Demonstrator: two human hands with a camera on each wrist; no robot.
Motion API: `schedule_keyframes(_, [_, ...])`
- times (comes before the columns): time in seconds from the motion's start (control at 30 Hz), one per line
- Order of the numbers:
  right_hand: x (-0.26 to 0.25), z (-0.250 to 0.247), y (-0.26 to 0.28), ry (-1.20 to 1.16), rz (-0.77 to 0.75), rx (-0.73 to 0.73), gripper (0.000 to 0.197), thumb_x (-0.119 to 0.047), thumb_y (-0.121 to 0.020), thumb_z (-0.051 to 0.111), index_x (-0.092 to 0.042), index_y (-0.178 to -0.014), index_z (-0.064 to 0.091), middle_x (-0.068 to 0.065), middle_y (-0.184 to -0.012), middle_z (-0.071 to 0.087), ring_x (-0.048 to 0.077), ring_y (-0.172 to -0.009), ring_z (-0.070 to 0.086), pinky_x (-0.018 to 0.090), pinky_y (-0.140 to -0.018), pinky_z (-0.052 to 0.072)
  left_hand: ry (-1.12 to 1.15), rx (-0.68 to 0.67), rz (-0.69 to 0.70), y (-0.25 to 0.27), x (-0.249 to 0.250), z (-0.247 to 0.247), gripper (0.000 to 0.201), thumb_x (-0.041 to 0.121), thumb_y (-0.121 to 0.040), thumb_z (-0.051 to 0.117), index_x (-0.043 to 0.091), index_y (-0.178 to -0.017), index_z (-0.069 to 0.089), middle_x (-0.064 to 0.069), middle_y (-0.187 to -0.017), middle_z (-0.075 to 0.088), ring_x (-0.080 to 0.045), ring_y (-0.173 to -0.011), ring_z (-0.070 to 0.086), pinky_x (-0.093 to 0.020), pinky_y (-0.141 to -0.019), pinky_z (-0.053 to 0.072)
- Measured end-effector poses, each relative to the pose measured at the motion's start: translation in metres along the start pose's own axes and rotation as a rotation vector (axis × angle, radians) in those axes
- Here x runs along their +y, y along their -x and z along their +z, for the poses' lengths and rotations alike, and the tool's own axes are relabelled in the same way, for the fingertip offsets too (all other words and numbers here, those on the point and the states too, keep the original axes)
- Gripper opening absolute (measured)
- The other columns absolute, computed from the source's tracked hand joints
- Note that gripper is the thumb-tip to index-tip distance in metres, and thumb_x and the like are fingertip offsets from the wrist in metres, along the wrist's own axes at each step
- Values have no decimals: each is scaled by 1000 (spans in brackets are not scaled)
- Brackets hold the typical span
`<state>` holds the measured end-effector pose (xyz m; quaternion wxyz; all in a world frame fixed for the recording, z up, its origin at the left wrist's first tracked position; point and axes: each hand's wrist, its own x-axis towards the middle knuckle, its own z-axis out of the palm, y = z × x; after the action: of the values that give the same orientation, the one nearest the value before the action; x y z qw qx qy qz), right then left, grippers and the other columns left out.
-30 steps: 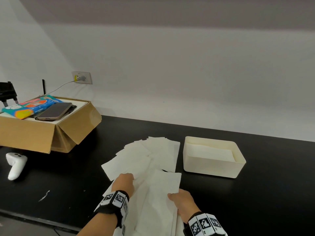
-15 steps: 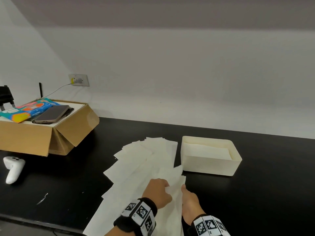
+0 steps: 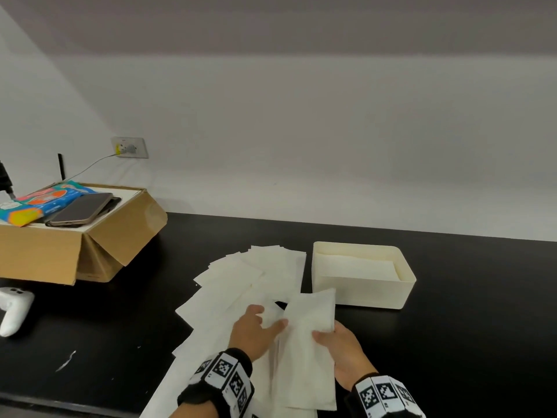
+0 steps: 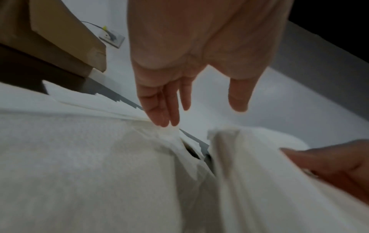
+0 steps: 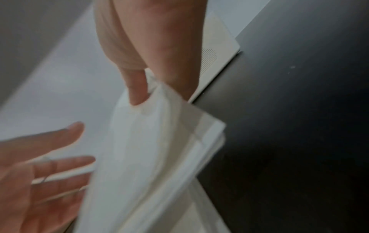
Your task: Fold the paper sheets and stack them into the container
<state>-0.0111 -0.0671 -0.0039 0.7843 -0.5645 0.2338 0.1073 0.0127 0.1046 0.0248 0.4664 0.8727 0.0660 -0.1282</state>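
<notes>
I'm over the black table (image 3: 452, 342), where a fan of loose paper sheets (image 3: 241, 285) lies spread just left of the cream container (image 3: 361, 292), which has folded paper lying flat inside it. My right hand (image 3: 346, 351) pinches a folded sheet (image 3: 310, 327) by its right edge, thumb on top, lifting it clear of the pile. My left hand (image 3: 254, 331) is spread loose, fingertips (image 4: 161, 121) touching the sheets underneath.
</notes>
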Motion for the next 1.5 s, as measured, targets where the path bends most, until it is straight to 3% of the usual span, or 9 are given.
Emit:
schedule_keyframes(0.13, [-11,-9,10,-103,-50,-247,36,2,-87,56,-6,-122,57,21,-117,65,40,-111,61,55,-100,44,275,-222,-37,0,2,-1,82,65,-69,66,19,-132,44,-1,-126,60,-17,-115,58,-31,-103,43])
schedule_keyframes(0.23, [-16,-11,17,-78,-59,-346,42,1,-82,63,-4,-124,56,23,-119,64,41,-112,60,53,-99,45,591,-424,-29,9,13,8,59,51,-69,73,18,-117,61,-4,-112,70,-22,-106,66,-43,-100,49])
schedule_keyframes(0.47, [-21,-28,30,442,23,-427,63,7,-63,76,-11,-121,60,9,-118,68,24,-114,62,42,-99,49,842,-212,-51,8,33,22,31,6,-82,68,3,-112,62,-16,-104,71,-34,-97,66,-45,-84,53])
schedule_keyframes(0.6, [-27,-55,35,704,37,-190,40,1,-69,75,-11,-107,67,8,-111,69,22,-105,64,38,-93,53,933,-117,-22,10,31,19,35,4,-78,71,6,-112,63,-13,-107,70,-33,-102,64,-46,-94,50])
schedule_keyframes(0.83, [-54,-108,48,292,-136,236,21,2,-76,71,-4,-95,67,14,-98,71,28,-95,66,43,-91,52,403,-159,131,12,10,24,21,7,-76,73,16,-94,67,-10,-103,72,-21,-92,68,-35,-85,56])
schedule_keyframes(1.1, [-36,-109,52,292,-180,268,20,4,-75,70,-9,-90,68,14,-96,69,29,-91,64,40,-78,54,203,-216,12,18,-5,64,44,14,-68,79,17,-107,60,-4,-110,64,-21,-104,61,-33,-94,50])
schedule_keyframes(1.2, [-21,-114,49,321,-91,275,32,7,-70,75,-14,-92,67,11,-97,70,27,-96,64,43,-93,51,252,-202,-20,19,-7,75,63,22,-61,83,18,-117,55,0,-115,62,-21,-110,58,-40,-101,47])
schedule_keyframes(1.37, [-19,-117,49,297,-135,323,20,7,-74,71,-7,-88,69,15,-93,68,27,-91,63,42,-91,49,381,-171,91,20,4,78,21,11,-71,79,17,-85,64,-3,-90,66,-16,-86,62,-28,-79,52])
schedule_keyframes(1.5, [-25,-123,47,284,-142,274,30,9,-72,71,-12,-93,67,13,-97,68,29,-95,63,46,-92,50,430,-179,135,19,15,77,33,12,-68,81,21,-93,62,0,-95,64,-16,-92,60,-26,-79,51])
